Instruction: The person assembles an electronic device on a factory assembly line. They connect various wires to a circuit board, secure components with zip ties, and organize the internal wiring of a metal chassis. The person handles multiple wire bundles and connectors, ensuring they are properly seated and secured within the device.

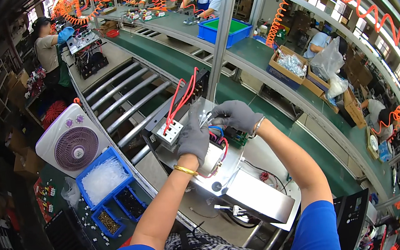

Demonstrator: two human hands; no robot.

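Both my hands wear grey gloves and meet over an open metal chassis point(261, 195) with circuit parts. My left hand point(194, 141) is closed, fingers pointing up beside a white terminal block point(170, 132) with red wires point(179, 97) rising from it. My right hand point(237, 116) has its fingers bent into a pinch just to the right. Small white pieces point(205, 119), perhaps connectors or wire ends, show between the two hands; the fingers hide most of them. Blue and red wires point(223, 144) and a green board point(236, 137) lie below my right hand.
Metal rollers point(129, 96) stretch beyond the chassis. On the left stand a purple-white fan point(77, 147), a blue bin of white ties point(104, 179) and small bins of screws point(108, 222). A metal post point(220, 42) rises ahead. Co-workers stand at far benches; orange coiled hoses hang above.
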